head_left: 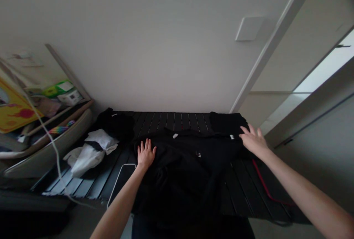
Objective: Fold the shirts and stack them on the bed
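Hands lie open on a black garment (pixel 188 165) that is spread across the middle of a dark slatted surface (pixel 177 120), with its near edge hanging over the front. The left hand (pixel 145 154) is pressed palm-down on the garment's left part, fingers straight and close together, gripping nothing. The right hand (pixel 253 140) rests on the right end with fingers fanned, also flat and holding nothing. Its fingertips are beside a small white tag (pixel 231 136).

As a judgement, this looks like flattening the cloth. It would go best with both palms kept flat and the pressure drawn evenly outward from the middle. The bunched folds near the centre want easing out rather than pinching, and the overhanging edge wants watching so its weight does not drag the cloth forward.

A folded dark piece (pixel 225 123) sits just beyond the right hand, touching the garment, and could get caught up with it. Another dark heap (pixel 116 123) and some crumpled white cloth (pixel 91 150) crowd the left side. A phone (pixel 123 180) lies just beside the left wrist, close to the garment's edge. A red cord (pixel 262 183) runs over the slats under the right forearm, and a white cable (pixel 55 150) hangs at far left before a cluttered tray (pixel 69 136).
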Demonstrator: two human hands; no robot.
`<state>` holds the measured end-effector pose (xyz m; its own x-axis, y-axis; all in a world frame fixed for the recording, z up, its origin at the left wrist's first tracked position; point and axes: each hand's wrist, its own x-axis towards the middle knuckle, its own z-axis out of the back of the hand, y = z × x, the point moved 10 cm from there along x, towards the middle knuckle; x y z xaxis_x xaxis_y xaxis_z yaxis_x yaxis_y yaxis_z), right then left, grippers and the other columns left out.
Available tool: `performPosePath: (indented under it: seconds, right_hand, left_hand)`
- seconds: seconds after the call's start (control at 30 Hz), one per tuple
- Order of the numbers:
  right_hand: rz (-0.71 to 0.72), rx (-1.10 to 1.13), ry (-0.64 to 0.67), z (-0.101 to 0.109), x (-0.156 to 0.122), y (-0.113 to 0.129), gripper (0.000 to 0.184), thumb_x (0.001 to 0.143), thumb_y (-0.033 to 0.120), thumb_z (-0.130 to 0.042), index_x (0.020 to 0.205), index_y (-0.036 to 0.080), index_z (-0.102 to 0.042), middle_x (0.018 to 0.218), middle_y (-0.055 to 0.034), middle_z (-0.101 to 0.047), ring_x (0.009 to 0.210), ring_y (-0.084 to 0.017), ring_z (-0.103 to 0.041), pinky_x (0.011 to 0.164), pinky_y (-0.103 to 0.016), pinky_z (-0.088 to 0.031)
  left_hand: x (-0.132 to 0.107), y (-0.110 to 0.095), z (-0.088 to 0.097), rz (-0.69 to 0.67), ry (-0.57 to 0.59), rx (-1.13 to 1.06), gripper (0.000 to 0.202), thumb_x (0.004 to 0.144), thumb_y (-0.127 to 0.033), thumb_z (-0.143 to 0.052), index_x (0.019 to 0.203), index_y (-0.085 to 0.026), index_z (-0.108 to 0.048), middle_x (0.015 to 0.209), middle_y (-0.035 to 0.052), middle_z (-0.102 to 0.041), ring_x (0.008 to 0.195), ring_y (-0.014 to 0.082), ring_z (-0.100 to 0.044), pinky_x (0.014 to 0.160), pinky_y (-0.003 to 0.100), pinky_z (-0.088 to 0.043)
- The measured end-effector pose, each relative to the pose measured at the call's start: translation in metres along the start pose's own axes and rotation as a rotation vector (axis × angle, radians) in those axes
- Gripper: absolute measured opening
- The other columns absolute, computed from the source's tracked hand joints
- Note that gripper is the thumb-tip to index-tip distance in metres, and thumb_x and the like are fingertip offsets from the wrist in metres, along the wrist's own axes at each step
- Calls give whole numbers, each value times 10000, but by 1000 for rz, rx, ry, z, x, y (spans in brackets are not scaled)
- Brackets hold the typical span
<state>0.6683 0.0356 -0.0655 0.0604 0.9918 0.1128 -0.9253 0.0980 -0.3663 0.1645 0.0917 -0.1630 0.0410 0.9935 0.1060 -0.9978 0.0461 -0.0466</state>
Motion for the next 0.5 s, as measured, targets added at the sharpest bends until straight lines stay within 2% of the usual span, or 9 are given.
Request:
performPosePath:
  seconds: [0.03,0.1,0.17,0.23,0.3,0.37,0.43,0.5]
  right_hand:
    - [-75,-33,17,-3,1,-4,368,828,97,-387,945,155,-732,1364,-153,-518,1335,-393,-280,1011,-578,-207]
    - [-170,-43,-22,3,2,6,379,833,93,-380,1055,103,-687,1387,-206,-478,1334,-402,-287,999,-576,-231]
    - [-158,37,-118,20,5,37,434,845,110,-383,1231,71,-576,1421,-226,-427,1342,-376,-281,1018,-536,-246]
    - [-49,186,-123,28,12,79,473,872,145,-377,1330,87,-482,1444,-198,-408,1348,-326,-282,1039,-468,-262]
    - [46,321,-39,21,22,115,461,901,198,-383,1350,133,-462,1438,-161,-429,1322,-289,-335,1017,-408,-309]
    - [77,390,39,7,32,138,449,915,236,-408,1351,142,-460,1405,-165,-464,1244,-273,-443,952,-367,-368]
    - [49,409,66,-9,42,148,466,920,244,-430,1366,111,-434,1336,-199,-516,1114,-267,-556,884,-361,-402]
    - [16,427,83,-24,50,152,480,925,234,-430,1381,84,-405,1253,-213,-568,1007,-262,-616,854,-380,-406]
  left_hand:
    - [-1,0,0,7,-3,4,587,951,-414,-322,1476,-152,-311,1536,119,-292,1413,349,-223,1122,537,-192]
    - [-4,-2,-1,17,-4,13,587,951,-409,-320,1474,-142,-315,1537,118,-291,1412,352,-224,1124,531,-189]
    - [-8,-5,-1,18,-7,13,586,951,-404,-319,1468,-129,-325,1538,120,-291,1411,356,-222,1125,523,-194]
    - [-14,-6,2,19,-18,9,573,951,-399,-326,1458,-135,-347,1531,122,-308,1405,358,-233,1120,518,-208]
    - [-19,-6,7,8,-26,5,533,950,-390,-341,1429,-163,-399,1503,121,-365,1386,346,-277,1105,505,-244]
    - [-20,-3,15,-3,-22,2,464,960,-360,-327,1365,-190,-477,1427,124,-466,1320,317,-387,1060,471,-319]
    - [-14,8,27,30,-28,8,430,972,-305,-285,1326,-193,-503,1350,136,-524,1194,284,-514,979,431,-399]
    - [0,24,39,88,-32,26,437,968,-249,-275,1368,-187,-441,1363,150,-493,1085,254,-586,895,389,-451]
